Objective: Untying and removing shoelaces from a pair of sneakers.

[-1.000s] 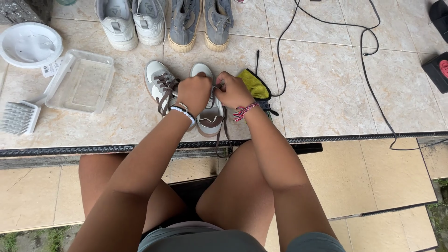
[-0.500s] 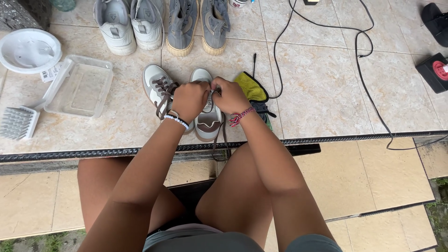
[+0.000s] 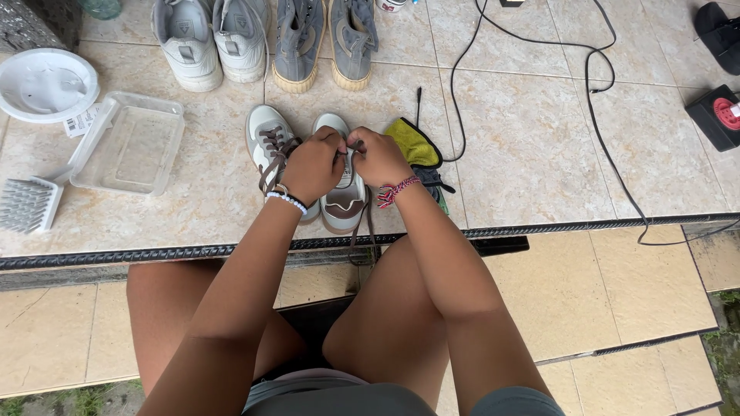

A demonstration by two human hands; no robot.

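A person seated at the edge of a tiled floor (image 3: 524,146) works both hands over a grey-and-white shoe (image 3: 343,202), one of a pair set side by side just past the knees. The left hand (image 3: 312,166) and right hand (image 3: 378,156) meet over the shoe's upper eyelets, each grip pressed together and pinching the brown lace (image 3: 362,227), whose loose end trails down over the floor's edge. The other shoe (image 3: 266,139) stands touching it on the left, its lace already threaded up the front. By the look of the fingers, the lacing of the second shoe is in hand and near the top rows; the next move would seem to call for a free lace tip fed cleanly through an eyelet and drawn snug, though the fingers hide the eyelets themselves.

Just beside the right hand lies a yellow cloth (image 3: 411,142). Beyond the pair stand white sneakers (image 3: 212,38) and grey sneakers (image 3: 324,38) in a row. To the left rest a clear tray (image 3: 127,142), a white lid (image 3: 46,85) and a brush (image 3: 27,204). A black cable (image 3: 593,100) loops across the tiles towards a black box (image 3: 717,115) at right.
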